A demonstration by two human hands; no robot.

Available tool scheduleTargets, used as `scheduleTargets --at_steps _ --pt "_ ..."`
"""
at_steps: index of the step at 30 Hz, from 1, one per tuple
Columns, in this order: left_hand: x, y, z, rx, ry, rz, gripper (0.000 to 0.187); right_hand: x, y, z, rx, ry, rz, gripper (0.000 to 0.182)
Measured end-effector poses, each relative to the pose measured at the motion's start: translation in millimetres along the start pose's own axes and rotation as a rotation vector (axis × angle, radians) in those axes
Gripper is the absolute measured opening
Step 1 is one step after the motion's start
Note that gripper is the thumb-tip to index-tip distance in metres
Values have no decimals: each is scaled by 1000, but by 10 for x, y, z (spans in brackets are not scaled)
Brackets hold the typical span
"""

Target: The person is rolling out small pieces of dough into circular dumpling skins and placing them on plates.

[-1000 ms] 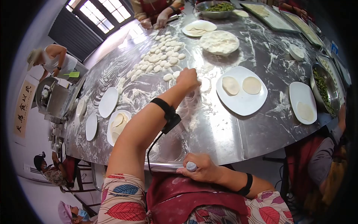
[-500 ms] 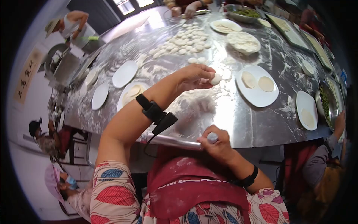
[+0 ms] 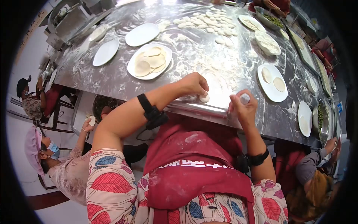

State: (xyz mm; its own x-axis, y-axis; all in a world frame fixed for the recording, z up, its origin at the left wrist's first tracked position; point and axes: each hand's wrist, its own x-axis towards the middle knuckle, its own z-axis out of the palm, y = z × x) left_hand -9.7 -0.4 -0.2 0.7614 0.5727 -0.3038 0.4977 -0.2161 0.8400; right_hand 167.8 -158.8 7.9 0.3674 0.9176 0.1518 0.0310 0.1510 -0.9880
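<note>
My left hand (image 3: 194, 84) is low over the floured table near its front edge, with fingertips pinched on a small round dough piece (image 3: 204, 98) at the metal surface. To its right, my right hand (image 3: 244, 106) is closed around a rolling pin (image 3: 244, 98); only the pale round end shows above the fist, and the fingers hide the rest. A plate (image 3: 131, 71) of stacked dough wrappers (image 3: 152, 61) lies to the left of my hands. On the right, another white plate (image 3: 274, 96) carries two flat wrappers.
Many flattened dough pieces (image 3: 207, 21) lie at the back of the steel table (image 3: 179, 74). A bowl of flour (image 3: 267, 43) and bowls of green filling (image 3: 274, 20) stand to the right. White plates (image 3: 142, 34) sit left. Co-workers flank the table; one at left holds a wrapper (image 3: 92, 120).
My left hand has come down and nearer with the dough piece, to the table's front edge. My right hand has moved up and right with the rolling pin. The camera view has tilted downward.
</note>
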Motion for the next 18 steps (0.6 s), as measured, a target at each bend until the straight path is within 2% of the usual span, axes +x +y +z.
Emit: scheduleTargets --at_steps 2,6,7,10,11,14,15,18 --pt "-28 97 23 196 31 91 23 191 -2 37 -71 27 -6 17" --pt "-28 238 -6 340 27 96 19 398 41 69 -71 11 -66 17" --pt "-10 208 -33 333 28 78 18 355 39 57 -153 32 -105 18" --pt "-67 68 -44 286 144 81 17 7 4 54 -78 89 -35 19" --pt "-79 21 -30 225 133 83 16 -35 33 45 -61 74 -86 20" --pt "-122 111 128 267 119 193 16 228 -14 127 -170 155 -46 21" --pt "-122 249 144 407 143 167 18 344 -32 182 -186 168 -54 21" --pt "15 264 104 406 24 176 18 500 42 149 -125 73 -111 21"
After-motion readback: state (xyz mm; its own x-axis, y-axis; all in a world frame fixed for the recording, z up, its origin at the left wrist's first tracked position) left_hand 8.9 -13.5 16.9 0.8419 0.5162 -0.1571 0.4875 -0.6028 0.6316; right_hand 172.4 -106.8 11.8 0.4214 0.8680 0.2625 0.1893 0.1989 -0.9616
